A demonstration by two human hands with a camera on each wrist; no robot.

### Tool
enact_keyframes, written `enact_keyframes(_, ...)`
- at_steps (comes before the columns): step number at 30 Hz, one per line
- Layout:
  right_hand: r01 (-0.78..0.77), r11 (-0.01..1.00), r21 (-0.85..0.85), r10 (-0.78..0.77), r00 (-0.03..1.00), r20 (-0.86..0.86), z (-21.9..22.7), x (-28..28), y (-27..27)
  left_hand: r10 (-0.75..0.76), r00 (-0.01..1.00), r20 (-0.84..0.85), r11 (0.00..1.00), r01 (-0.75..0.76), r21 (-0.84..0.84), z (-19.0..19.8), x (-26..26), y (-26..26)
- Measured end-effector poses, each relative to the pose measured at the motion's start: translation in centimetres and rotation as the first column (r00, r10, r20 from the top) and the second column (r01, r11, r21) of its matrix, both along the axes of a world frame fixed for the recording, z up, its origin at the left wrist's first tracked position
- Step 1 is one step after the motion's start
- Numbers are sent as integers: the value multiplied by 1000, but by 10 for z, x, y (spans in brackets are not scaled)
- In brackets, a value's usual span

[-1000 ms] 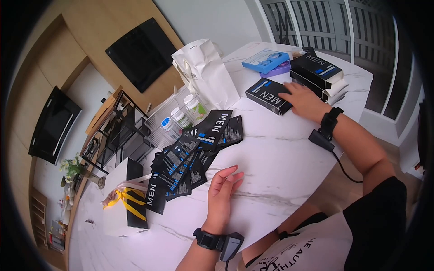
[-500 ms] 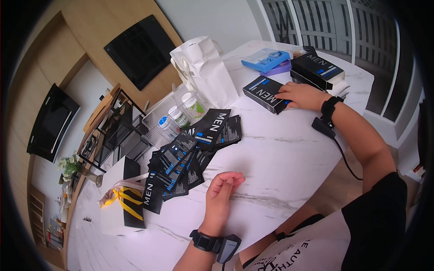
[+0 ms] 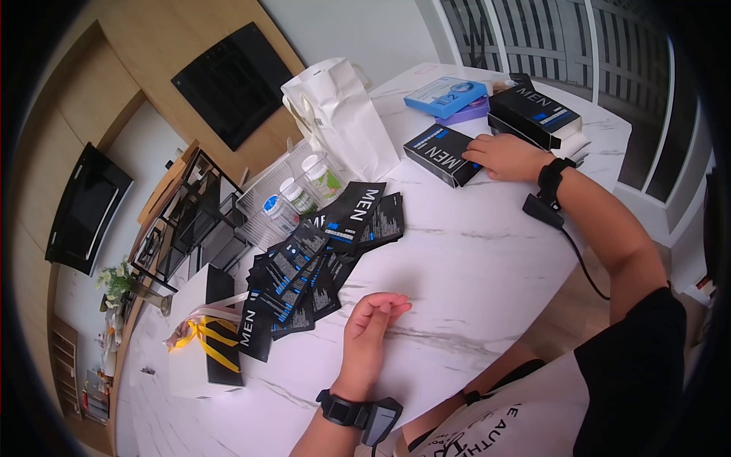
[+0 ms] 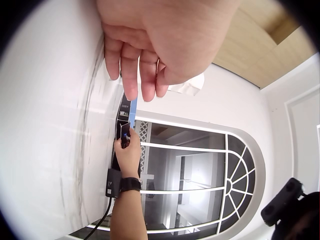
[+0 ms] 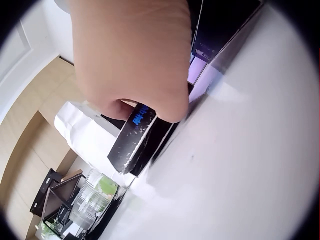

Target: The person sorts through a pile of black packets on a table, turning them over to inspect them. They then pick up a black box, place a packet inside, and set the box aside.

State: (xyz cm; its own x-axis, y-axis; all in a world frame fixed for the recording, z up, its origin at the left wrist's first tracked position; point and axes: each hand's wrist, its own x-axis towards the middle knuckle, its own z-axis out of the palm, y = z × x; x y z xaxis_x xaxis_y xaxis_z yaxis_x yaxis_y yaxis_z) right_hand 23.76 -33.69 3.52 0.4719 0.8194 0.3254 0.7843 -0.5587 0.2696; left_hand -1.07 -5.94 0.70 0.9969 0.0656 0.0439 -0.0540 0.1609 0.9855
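My right hand [image 3: 512,158] is at the right end of a black carton marked MEN [image 3: 435,149], which lies flat on the marble-patterned table. In the right wrist view, thumb and forefinger pinch the carton's end flap [image 5: 134,134], black with blue print and a pale worn edge. My left hand [image 3: 367,339] hovers near the table's front edge with nothing in it. Its fingers [image 4: 130,75] hang loosely bent in the left wrist view. Beyond it several black MEN sachets [image 3: 301,266] lie in an overlapping heap.
Behind the carton are a blue box [image 3: 442,95] on a purple box [image 3: 466,113], and another black MEN carton [image 3: 534,110]. A white paper bag [image 3: 346,122] stands beside a clear basket [image 3: 255,199] with bottles. At left sits a white-and-black box [image 3: 190,365] with yellow ribbon.
My right hand has gone from lying spread over the carton's right end to pinching its end flap. My left fingers have curled in slightly; that hand stays near the same spot.
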Motion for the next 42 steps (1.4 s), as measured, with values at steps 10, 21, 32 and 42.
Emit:
enact_keyframes(10, -91, 921, 379, 130, 988, -80, 1, -51, -4, -11, 999, -45, 999, 9, -43, 1, 7, -7)
enact_keyframes(21, -310, 903, 298, 387, 888, -248, 9, -165, -45, -507, 829, 236, 408, -11, 913, 35, 41, -60)
enact_keyframes(32, -220, 892, 395, 354, 884, -307, -38, -221, -62, -734, 678, 42, 249, 211, 945, 31, 7, -94)
enact_keyframes(42, -339, 903, 262, 308, 939, 153, -46, -232, -57, -740, 671, 54, 247, 195, 949, 26, 10, -92)
